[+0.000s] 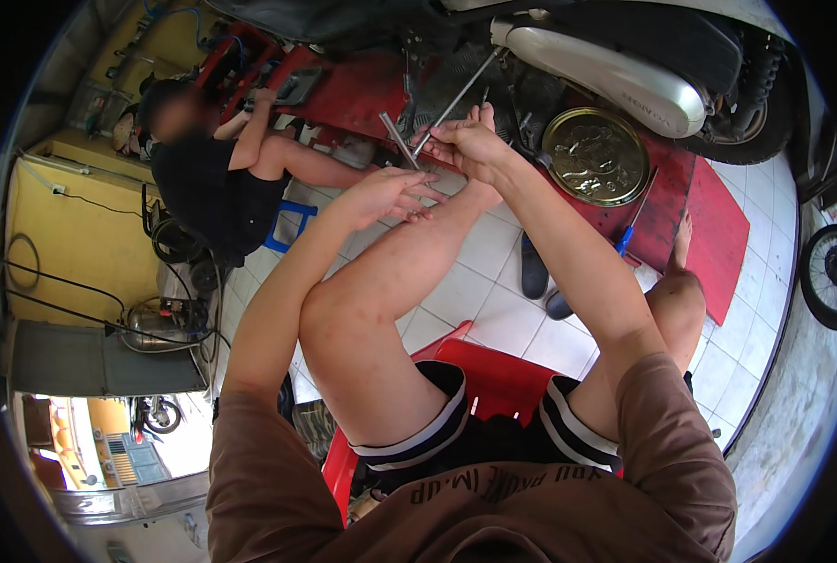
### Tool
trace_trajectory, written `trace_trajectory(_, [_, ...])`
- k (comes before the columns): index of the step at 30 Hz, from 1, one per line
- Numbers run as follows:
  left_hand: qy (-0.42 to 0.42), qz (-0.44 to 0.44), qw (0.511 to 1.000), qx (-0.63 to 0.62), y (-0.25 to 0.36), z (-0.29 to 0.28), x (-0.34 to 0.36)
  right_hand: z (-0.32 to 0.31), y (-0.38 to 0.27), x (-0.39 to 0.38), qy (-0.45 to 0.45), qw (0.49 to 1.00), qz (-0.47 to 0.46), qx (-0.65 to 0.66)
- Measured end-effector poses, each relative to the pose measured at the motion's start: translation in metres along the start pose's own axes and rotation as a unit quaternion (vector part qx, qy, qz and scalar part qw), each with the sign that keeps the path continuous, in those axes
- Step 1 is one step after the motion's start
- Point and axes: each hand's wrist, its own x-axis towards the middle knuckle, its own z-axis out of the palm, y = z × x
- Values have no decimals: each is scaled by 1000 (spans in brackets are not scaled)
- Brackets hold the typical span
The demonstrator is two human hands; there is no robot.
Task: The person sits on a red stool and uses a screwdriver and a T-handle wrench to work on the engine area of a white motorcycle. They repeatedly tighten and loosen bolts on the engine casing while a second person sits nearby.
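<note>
A long T-handle wrench (pixel 462 92) runs slantwise up to the silver side cover (pixel 606 80) of a scooter, its far end meeting the cover's front end. Close to the crossbar (pixel 398 139), the fingers of my right hand (pixel 470 150) are closed round the shaft. My left hand (pixel 395 197) is just below the crossbar, fingers stretched out and apart, holding nothing that I can see. Whether its fingertips touch the bar is unclear.
On the red platform (pixel 718 244) lie a round gold-coloured tray (pixel 595 157) with small parts and a blue-handled screwdriver (pixel 626 239). Dark slippers (pixel 534 267) rest on white tiles. At left, another person (pixel 198 174) sits by a blue stool (pixel 292 223). I sit on a red chair (pixel 503 375).
</note>
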Motion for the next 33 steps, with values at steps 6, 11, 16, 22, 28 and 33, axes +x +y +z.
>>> trace_trajectory(6, [80,-9,966,-244,-3,-17,4,5,2,1,-8,1000,-3,20])
trace_trajectory(11, [178,67,943,-275,-20,-36,18,6,4,6,-17,1000,-18,10])
trace_trajectory(16, [223,232,926,-197,-5,-21,14,-2,4,6,-8,999,11,47])
trace_trajectory(22, [96,337,917,191,16,6,-2,1,4,4,35,997,10,65])
trace_trajectory(28, [-59,146,929,335,10,21,-2,-6,3,7,33,997,-2,70])
trace_trajectory(33, [-1,51,955,292,-5,-1,9,0,0,2,28,998,3,62])
